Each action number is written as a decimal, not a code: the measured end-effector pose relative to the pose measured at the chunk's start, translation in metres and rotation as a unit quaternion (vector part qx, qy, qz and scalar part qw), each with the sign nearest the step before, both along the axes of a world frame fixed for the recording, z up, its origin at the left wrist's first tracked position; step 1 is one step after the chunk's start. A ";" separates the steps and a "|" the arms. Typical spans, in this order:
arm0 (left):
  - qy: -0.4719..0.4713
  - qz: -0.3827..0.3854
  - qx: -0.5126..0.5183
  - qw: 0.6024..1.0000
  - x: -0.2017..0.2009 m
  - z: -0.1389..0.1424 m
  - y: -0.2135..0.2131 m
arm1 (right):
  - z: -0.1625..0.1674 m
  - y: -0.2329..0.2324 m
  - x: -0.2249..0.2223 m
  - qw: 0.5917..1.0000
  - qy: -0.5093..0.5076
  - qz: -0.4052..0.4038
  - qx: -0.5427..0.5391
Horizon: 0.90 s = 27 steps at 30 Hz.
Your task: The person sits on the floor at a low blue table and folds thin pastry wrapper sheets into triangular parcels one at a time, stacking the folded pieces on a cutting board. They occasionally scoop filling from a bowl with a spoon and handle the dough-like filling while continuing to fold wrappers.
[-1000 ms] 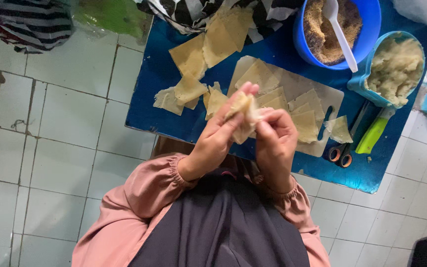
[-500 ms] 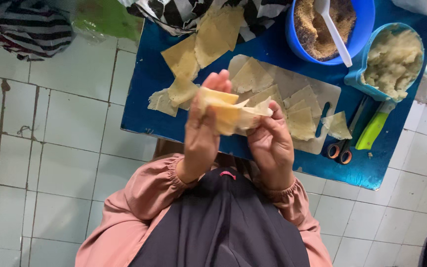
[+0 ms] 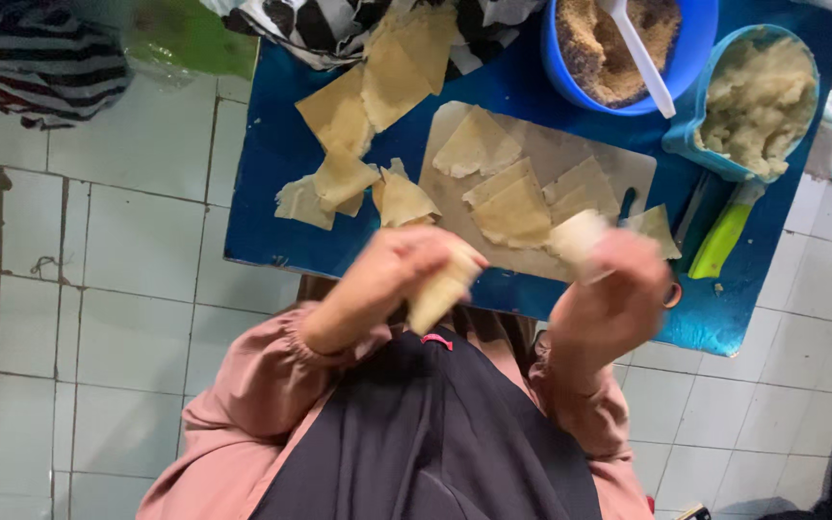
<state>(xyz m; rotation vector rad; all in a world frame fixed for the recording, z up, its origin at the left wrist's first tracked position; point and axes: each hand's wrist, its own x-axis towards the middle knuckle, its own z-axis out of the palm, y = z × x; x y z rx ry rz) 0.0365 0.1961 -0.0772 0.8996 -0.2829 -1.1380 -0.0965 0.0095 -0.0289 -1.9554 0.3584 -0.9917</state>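
Hands: I see both raised in front of the dark apron, near the front edge of the blue worktop, and they are now apart where half a second ago they met over one flat sheet.
Left hand: the left hand has its fingers curled closed around a pale rolled wrapper; the roll slants down from the grip, its lower end free.
Right hand: the right hand pinches a second pale piece of dough at the fingertips; motion blur keeps me from telling how tightly it is shut or the piece's exact shape.
Change: earlier the wrapper was spread open and yellow between both hands; now I see it rolled up in the left hand alone, and the hands have drawn away from each other and sunk lower in the view.
Cutting board: a pale cutting board lies on the worktop beyond the hands, with several folded triangular wrappers on it.
Loose wrappers: more flat yellow sheets lie to the left of the board, some overlapping.
Bowls: a blue bowl of brown crumbs with a white spoon stands at the far edge; beside it, a light blue tub of pale mash.
Tools: a green-handled knife lies by the board's right end, just beside the right hand.
Floor: white tiles surround the worktop.
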 end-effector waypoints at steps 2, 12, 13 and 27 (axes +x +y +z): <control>0.113 -0.065 -0.022 0.991 -0.013 -0.001 -0.015 | 0.009 0.013 -0.005 0.960 0.066 0.099 -0.255; -0.365 0.118 0.225 0.895 0.017 0.021 0.024 | 0.012 -0.003 -0.034 0.982 0.136 0.028 -0.131; -0.436 0.121 0.237 0.860 0.026 0.025 0.027 | 0.011 -0.013 -0.039 0.974 0.151 -0.022 -0.168; -0.639 0.213 0.299 0.676 0.051 0.016 0.012 | -0.025 -0.109 -0.051 0.934 0.245 -0.090 -0.244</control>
